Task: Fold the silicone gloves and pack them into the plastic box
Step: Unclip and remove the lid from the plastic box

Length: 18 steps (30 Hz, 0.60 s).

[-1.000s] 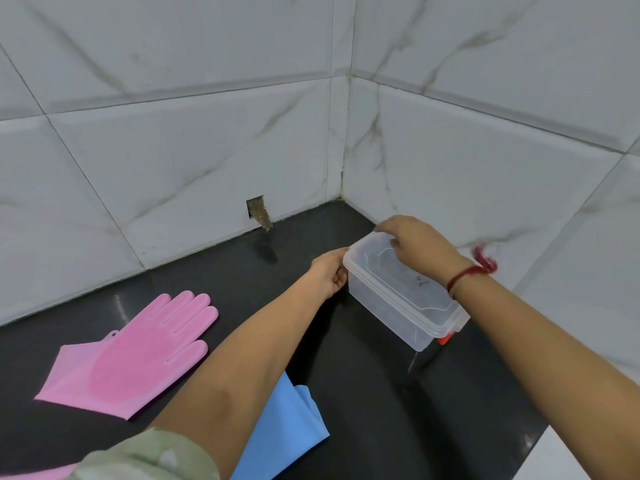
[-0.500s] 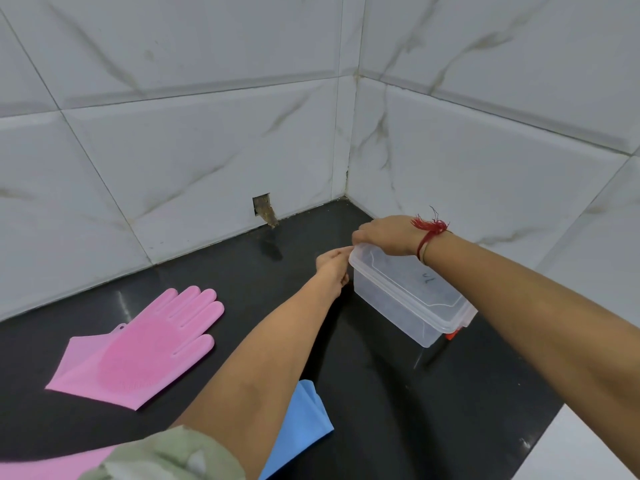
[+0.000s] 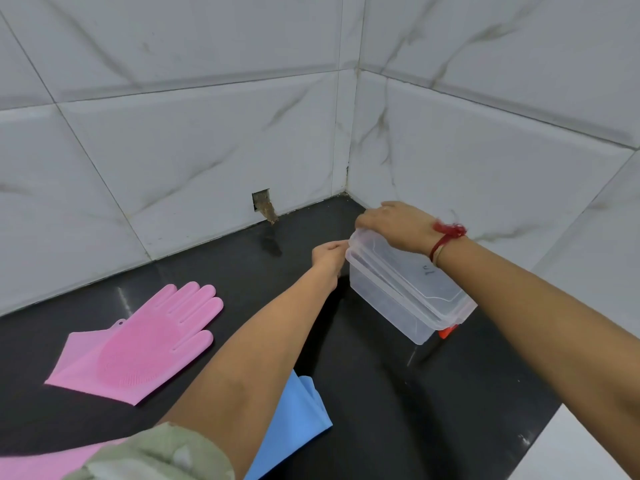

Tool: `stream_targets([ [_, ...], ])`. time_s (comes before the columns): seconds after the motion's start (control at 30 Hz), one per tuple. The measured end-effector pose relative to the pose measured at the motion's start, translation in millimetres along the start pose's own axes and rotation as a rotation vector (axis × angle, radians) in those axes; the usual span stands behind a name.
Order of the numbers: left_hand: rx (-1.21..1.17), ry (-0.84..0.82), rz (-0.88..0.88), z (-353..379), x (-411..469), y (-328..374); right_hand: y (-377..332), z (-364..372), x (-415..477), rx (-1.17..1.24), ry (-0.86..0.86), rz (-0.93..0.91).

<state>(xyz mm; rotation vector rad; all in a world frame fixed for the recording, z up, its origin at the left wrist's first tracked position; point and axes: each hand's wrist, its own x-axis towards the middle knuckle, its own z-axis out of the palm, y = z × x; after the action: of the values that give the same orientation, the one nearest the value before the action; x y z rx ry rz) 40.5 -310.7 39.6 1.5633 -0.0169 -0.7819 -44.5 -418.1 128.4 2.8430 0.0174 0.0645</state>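
Observation:
A clear plastic box (image 3: pixel 388 299) with a clear lid (image 3: pixel 412 275) stands on the black counter near the wall corner. My right hand (image 3: pixel 398 226) grips the lid's far end, which is lifted a little off the box rim. My left hand (image 3: pixel 329 259) holds the box's near-left end just under the rim. A pink silicone glove (image 3: pixel 145 344) lies flat, palm up, at the left. Beneath my left forearm, a blue glove (image 3: pixel 298 417) shows partly. Another pink piece (image 3: pixel 41 462) peeks in at the bottom left.
The black counter (image 3: pixel 398 427) meets white marble-look tiled walls at the back and right, forming a corner. A small broken hole (image 3: pixel 263 204) is in the back wall's base. A red clip (image 3: pixel 446 330) shows at the box's near end.
My right hand slid from the lid's top to its far end and raised that end slightly. My left hand moved up to the box's rim.

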Motion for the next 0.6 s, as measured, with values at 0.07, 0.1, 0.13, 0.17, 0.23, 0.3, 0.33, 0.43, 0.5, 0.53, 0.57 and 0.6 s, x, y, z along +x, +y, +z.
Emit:
stream_targets([
  [0.07,-0.035,0.013,-0.085,-1.0,-2.0,3.9,4.9,-17.1,-9.5,0.023,0.059,0.066],
  [0.1,-0.046,0.016,-0.117,-1.6,-2.8,5.6,8.0,-25.5,-18.1,0.027,0.101,0.094],
  [0.13,-0.052,0.013,-0.135,-2.2,-3.0,7.1,11.4,-32.9,-29.2,0.038,0.155,0.118],
  [0.17,-0.061,0.009,-0.139,-3.2,-3.2,8.6,14.3,-39.7,-42.5,0.056,0.210,0.144],
  [0.23,-0.095,0.004,-0.125,-7.5,-4.8,10.4,18.3,-48.8,-73.1,0.062,0.293,0.195],
  [0.3,-0.097,0.016,-0.078,-12.5,-7.9,9.0,21.0,-49.2,-108.8,0.024,0.362,0.261],
  [0.33,-0.065,0.031,-0.040,-15.0,-9.7,5.7,21.3,-46.6,-128.8,0.000,0.401,0.301],
  [0.43,0.050,0.084,0.060,-21.8,-17.8,-11.3,13.3,-32.7,-191.0,-0.053,0.516,0.377],
  [0.5,0.102,0.064,0.122,-24.2,-24.2,-20.7,2.2,-22.1,-223.1,-0.058,0.571,0.403],
  [0.53,0.136,0.045,0.155,-24.4,-26.9,-23.8,-4.7,-16.8,-234.9,-0.055,0.581,0.426],
  [0.57,0.180,0.033,0.187,-23.9,-29.5,-25.3,-11.9,-11.5,-244.4,-0.052,0.587,0.453],
  [0.6,0.228,0.027,0.218,-23.2,-32.1,-26.4,-19.2,-6.3,-252.4,-0.052,0.591,0.479],
])
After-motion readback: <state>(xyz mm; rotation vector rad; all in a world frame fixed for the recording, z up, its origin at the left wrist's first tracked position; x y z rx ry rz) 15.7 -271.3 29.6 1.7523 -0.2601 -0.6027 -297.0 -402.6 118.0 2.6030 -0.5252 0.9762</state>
